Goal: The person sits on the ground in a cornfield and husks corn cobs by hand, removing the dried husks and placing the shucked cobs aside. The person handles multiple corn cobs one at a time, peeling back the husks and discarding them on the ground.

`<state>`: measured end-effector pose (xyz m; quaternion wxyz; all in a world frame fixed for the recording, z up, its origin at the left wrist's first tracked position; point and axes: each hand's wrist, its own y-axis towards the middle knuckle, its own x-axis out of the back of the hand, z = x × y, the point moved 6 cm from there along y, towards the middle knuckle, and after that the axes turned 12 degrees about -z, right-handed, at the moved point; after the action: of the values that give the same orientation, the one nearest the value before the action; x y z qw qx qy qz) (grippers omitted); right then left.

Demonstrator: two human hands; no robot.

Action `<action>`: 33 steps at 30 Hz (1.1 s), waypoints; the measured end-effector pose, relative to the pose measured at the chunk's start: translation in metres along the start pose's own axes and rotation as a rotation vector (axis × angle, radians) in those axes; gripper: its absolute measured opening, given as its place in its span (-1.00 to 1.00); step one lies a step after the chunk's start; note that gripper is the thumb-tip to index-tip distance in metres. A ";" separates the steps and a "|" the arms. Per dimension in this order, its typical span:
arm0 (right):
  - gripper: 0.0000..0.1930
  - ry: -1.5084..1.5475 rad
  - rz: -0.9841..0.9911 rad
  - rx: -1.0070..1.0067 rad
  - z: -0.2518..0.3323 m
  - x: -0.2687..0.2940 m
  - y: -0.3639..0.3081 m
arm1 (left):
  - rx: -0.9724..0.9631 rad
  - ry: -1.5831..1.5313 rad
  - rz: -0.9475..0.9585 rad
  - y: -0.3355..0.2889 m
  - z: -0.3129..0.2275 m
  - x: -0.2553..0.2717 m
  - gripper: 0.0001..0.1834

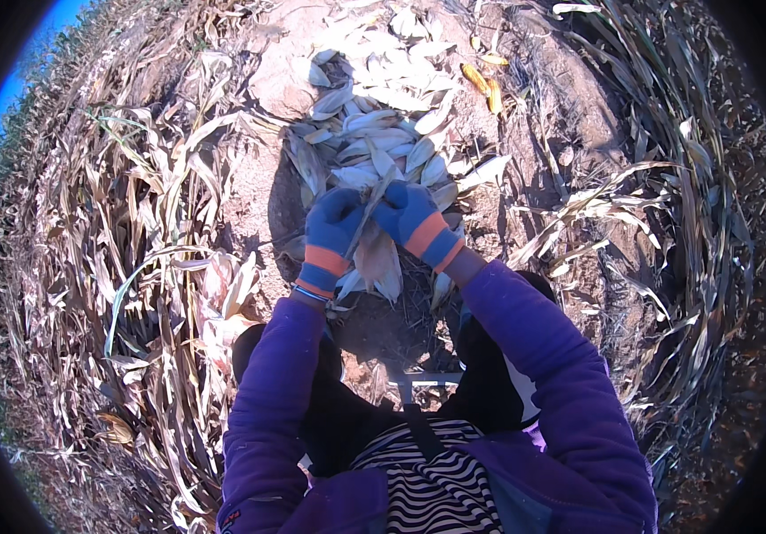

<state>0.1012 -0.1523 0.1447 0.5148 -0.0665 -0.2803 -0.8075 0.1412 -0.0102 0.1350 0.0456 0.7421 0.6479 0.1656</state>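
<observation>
- The left hand (pixel 330 233), in a blue knitted glove with one orange band at the cuff, is closed around a dry, papery, pale tan corn husk (pixel 374 254).
- The right hand (pixel 414 222), in a matching blue glove with an orange band, grips the same husk from the other side; the two hands nearly touch at the top of it.
- The husk is long and pointed, hanging between and below both hands with curled, ribbed leaves.
- Just beyond the hands lies a heap of whitish, leaf-shaped stripped husks (pixel 387 133) on bare reddish-brown soil (pixel 276 80); too many to count.
- Farther beyond the right hand lie two yellow-orange corn cobs (pixel 483 84), side by side.
- To the left and right of the hands stand brittle, brown, tangled dry corn stalks (pixel 147 240).
- Both purple fleece sleeves (pixel 543 347) reach toward the hands.
</observation>
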 end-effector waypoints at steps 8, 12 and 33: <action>-0.81 0.189 -0.054 -0.315 -0.020 -0.009 -0.002 | 0.020 -0.070 0.006 -0.004 -0.003 -0.007 -0.89; -0.82 0.281 -0.118 -0.395 -0.031 -0.015 0.001 | -0.040 0.003 0.014 -0.003 0.004 -0.006 -0.92; -0.89 -0.423 -0.094 0.241 -0.038 0.004 0.011 | 0.277 -0.490 0.000 -0.021 -0.004 -0.037 -0.83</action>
<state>0.1157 -0.1791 0.1186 0.4107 -0.1591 -0.4788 -0.7595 0.1159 -0.0434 0.1264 0.0991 0.7593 0.6339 -0.1088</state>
